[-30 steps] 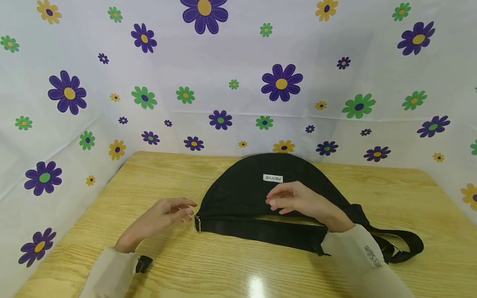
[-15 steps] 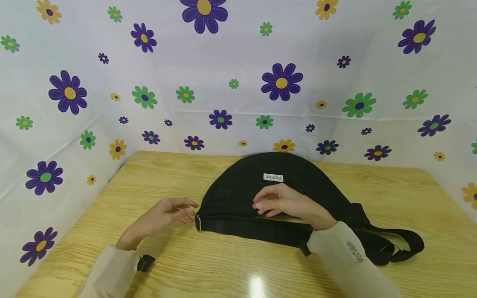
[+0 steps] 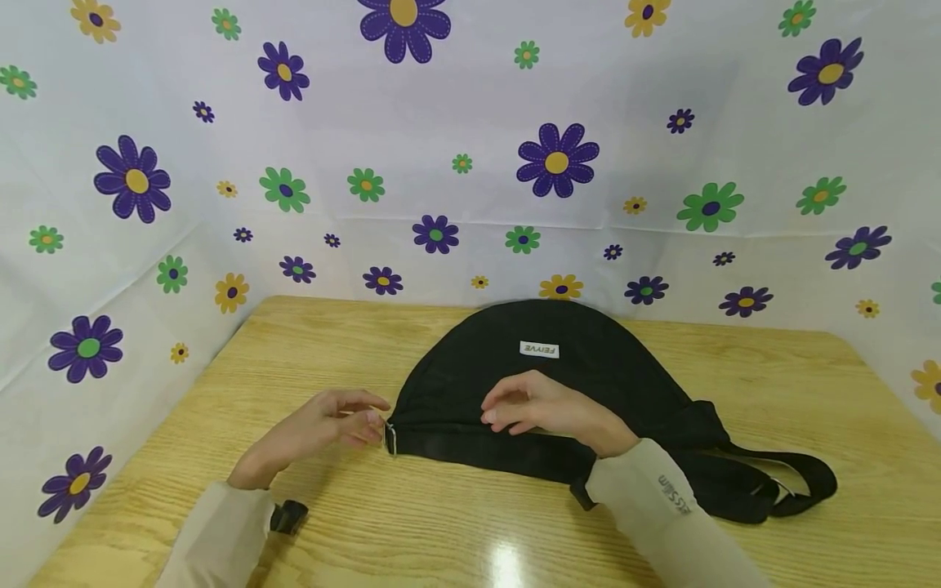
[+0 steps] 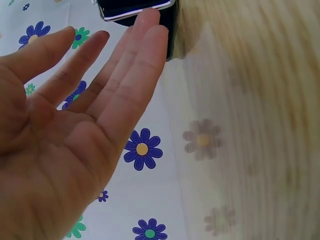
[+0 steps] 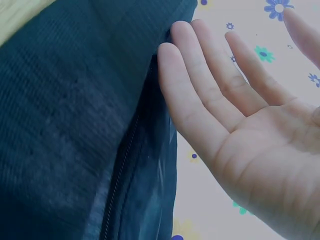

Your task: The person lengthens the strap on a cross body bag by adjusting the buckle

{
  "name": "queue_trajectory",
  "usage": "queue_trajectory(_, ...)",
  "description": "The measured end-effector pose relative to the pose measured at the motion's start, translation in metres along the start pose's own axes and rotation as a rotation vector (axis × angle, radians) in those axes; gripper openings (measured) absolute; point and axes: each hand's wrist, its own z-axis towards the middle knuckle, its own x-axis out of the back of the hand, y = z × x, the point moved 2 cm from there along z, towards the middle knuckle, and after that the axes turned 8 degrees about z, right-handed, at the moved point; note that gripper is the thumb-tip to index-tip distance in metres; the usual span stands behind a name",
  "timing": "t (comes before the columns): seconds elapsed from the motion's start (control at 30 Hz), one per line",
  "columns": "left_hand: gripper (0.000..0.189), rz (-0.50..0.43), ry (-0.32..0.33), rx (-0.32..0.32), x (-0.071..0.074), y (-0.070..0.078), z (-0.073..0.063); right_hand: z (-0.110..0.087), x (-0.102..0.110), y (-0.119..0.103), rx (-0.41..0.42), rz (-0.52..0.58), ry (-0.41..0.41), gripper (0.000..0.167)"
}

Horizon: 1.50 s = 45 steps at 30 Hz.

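A black half-moon shoulder bag (image 3: 441,384) with a small white label (image 3: 539,349) lies flat on the wooden table, its curved edge toward the back. Along its near side runs the black strap (image 3: 485,453), with a metal buckle (image 3: 390,438) at the left end. My left hand (image 3: 316,429) is beside that buckle, fingers loosely bent, holding nothing; whether the fingertips touch it I cannot tell. Over the middle of the bag hovers my right hand (image 3: 551,410), its fingers relaxed and nothing in them. A zipper (image 5: 120,175) shows next to those fingers in the right wrist view.
The strap's far end loops out (image 3: 809,482) to the bag's right on the table (image 3: 412,523). Behind and to the left hangs a white cloth (image 3: 309,147) printed with flowers. A black wrist device (image 3: 288,516) sits at my left cuff.
My right hand has shifted left and slightly nearer over the bag. The left hand stays almost where it was, and the bag has not visibly moved.
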Motion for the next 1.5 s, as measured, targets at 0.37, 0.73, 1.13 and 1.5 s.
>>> queue_trajectory(0.37,0.04,-0.038,-0.017,0.061,-0.003,-0.004,0.003,0.008,-0.007,0.003,-0.007,-0.007,0.004,0.033)
queue_trajectory(0.73,0.045,0.011,-0.022,0.068,-0.008,0.001,0.007,0.015,-0.013,0.004,-0.017,-0.026,-0.01,0.031)
queue_trajectory(1.13,0.048,0.04,0.009,0.101,-0.014,0.005,0.014,0.021,-0.021,0.003,-0.064,-0.015,0.009,0.029)
queue_trajectory(1.5,0.039,0.071,0.123,0.052,-0.017,0.014,0.022,0.032,-0.026,0.009,-0.011,-0.009,0.017,0.026)
